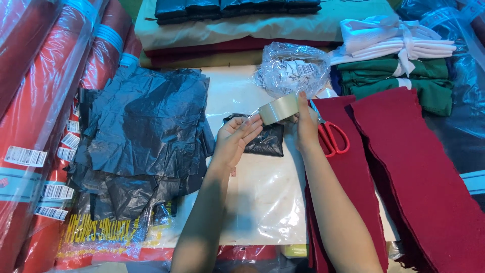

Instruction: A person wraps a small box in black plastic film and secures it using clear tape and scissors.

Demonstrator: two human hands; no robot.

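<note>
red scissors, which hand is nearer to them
Right. The right hand holds the tape roll directly beside the red scissors, nearly touching the handles. The left hand sits farther off, across the small black packet.

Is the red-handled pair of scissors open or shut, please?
Shut: the red-handled pair of scissors lies on the dark red fabric with its handle loops together.
</note>
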